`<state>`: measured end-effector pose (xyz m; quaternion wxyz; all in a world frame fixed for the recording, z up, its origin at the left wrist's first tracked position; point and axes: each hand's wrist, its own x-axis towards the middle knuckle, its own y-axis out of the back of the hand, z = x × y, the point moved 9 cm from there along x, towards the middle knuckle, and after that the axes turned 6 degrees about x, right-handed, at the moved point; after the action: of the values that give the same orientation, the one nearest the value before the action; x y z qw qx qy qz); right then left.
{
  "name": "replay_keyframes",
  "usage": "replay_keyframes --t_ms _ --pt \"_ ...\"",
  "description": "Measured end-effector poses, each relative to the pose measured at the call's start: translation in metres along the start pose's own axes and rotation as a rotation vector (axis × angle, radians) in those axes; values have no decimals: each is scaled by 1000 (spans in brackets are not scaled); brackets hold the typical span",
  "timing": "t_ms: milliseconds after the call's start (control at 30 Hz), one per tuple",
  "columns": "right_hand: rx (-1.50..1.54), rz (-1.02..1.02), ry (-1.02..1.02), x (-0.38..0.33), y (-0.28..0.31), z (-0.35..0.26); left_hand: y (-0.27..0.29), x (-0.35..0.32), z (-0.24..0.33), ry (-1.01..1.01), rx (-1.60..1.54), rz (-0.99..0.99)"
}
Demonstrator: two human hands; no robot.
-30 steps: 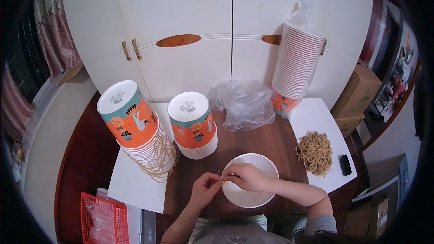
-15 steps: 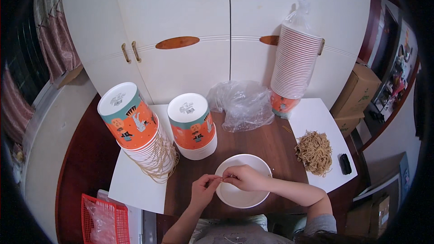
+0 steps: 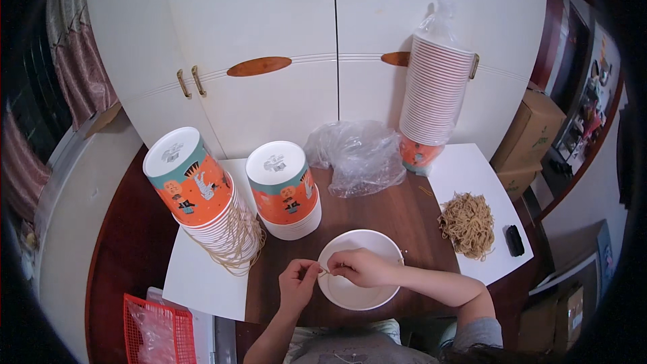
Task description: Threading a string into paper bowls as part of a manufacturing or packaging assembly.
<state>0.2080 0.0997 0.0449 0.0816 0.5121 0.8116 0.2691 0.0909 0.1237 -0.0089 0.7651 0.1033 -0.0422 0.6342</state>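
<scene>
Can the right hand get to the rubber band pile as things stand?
Probably yes: the right hand rests over the white bowl, and only bare table lies between it and the rubber band pile.

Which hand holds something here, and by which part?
Both hands, left hand and right hand, pinch a thin rubber band between them over the white bowl, one end in each hand's fingers.

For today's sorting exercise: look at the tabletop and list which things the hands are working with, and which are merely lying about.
In hand:
left hand
right hand
rubber band pinched between them
white bowl under the hands

Lying about:
two upturned cup stacks
loose bands around the left stack
crumpled plastic bag
tall wrapped stack
band pile
small black object
red basket
</scene>
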Motion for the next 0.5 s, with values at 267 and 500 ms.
replay_keyframes --t_ms 267,500 --pt "56 43 104 0 4 -10 6 -3 16 -154 358 106" --pt "139 8 19 3 10 -11 6 -3 51 -305 417 25"
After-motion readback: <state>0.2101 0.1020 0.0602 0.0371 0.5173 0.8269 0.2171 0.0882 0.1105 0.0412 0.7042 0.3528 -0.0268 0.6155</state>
